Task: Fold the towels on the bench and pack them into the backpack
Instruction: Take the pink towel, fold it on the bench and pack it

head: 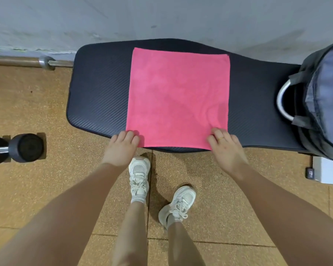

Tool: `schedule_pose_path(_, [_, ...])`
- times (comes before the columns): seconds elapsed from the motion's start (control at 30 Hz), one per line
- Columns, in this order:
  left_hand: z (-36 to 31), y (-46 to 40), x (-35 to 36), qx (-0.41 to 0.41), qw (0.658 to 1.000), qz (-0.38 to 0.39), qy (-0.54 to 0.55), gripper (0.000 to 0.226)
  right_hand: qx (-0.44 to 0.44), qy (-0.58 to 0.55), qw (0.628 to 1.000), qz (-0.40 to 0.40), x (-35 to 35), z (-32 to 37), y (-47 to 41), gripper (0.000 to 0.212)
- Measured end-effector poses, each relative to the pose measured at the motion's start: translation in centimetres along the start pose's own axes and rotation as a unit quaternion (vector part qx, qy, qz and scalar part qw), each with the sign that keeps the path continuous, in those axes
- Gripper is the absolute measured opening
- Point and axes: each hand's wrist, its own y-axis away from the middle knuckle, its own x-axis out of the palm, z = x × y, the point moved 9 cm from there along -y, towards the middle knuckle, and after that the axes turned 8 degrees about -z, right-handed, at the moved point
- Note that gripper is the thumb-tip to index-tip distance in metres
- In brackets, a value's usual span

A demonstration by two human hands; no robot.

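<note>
A pink towel [178, 99] lies spread flat and square across the middle of the dark padded desk [98, 93], its near edge running along the desk's near edge and its far edge close to the far edge by the wall. The person stands at the near side with both arms reaching down to it. The left hand [121, 147] is at the towel's near left corner, fingers curled over the cloth, the grip pinching that corner. The right hand [226, 145], a gold ring on one finger, is at the near right corner, fingers likewise curled onto the fabric and pinching it; a few soft wrinkles fan out from there. The grey backpack [323, 100] sits on the right end of the desk, well apart from the towel, its top handle loop facing the towel. On the floor off the desk's left end rests a dumbbell [17, 147], and a barbell [31, 62] lies along the wall. White sneakers [139, 176] stand on the tan floor below the near edge.
</note>
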Motion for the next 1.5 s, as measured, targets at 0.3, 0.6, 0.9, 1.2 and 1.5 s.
schedule_pose_path(0.3, [-0.1, 0.1, -3.3, 0.018, 0.998, 0.000, 0.061, 0.035, 0.119, -0.199, 0.973, -0.003, -3.0, -2.5, 1.2, 0.018])
schedule_pose_path(0.6, [5.6, -5.0, -10.5, -0.179, 0.939, -0.064, 0.286, 0.024, 0.330, -0.462, 0.822, -0.032, -8.3, -7.6, -1.6, 0.026])
schedule_pose_path(0.9, [10.5, -14.7, -9.4, -0.217, 0.908, -0.106, 0.344, 0.025, 0.385, -0.422, 0.815, -0.093, -7.8, -11.2, -10.4, 0.034])
schedule_pose_path(1.2, [11.2, -22.5, -6.2, -0.179, 0.944, -0.066, 0.270, 0.032, 0.435, -0.288, 0.850, -0.072, -5.1, -14.3, -16.1, 0.042])
schedule_pose_path(1.5, [3.9, -21.5, -7.1, -0.027, 0.959, -0.195, 0.202, 0.041, 0.271, -0.162, 0.931, -0.182, -7.3, -3.3, -17.9, 0.051])
